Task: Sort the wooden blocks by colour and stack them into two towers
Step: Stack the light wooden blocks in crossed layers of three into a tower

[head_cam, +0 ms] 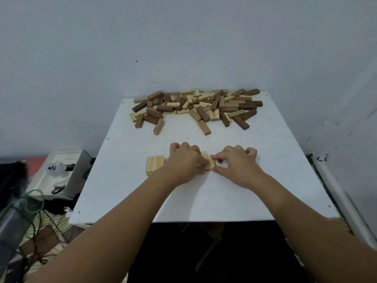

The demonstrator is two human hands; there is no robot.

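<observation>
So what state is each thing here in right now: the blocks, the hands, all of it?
Mixed block pile: unsorted, light and dark jumbled at the table's far edge.
Row of light blocks: flat, side by side, untouched.
Light blocks between the hands: pinched from both sides.
Left hand: gripping those blocks.
Right hand: pinching them.
White table: speckled.

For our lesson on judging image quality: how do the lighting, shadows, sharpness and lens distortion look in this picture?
Head view: dim, even, bluish light with no glare; only soft, faint shadows beside the hands, left and right, on the white table. The far pile of blocks is fairly sharp; the forearms and floor clutter at the edges look soft. Wide-angle distortion splays the table edges and stretches the forearms.
</observation>
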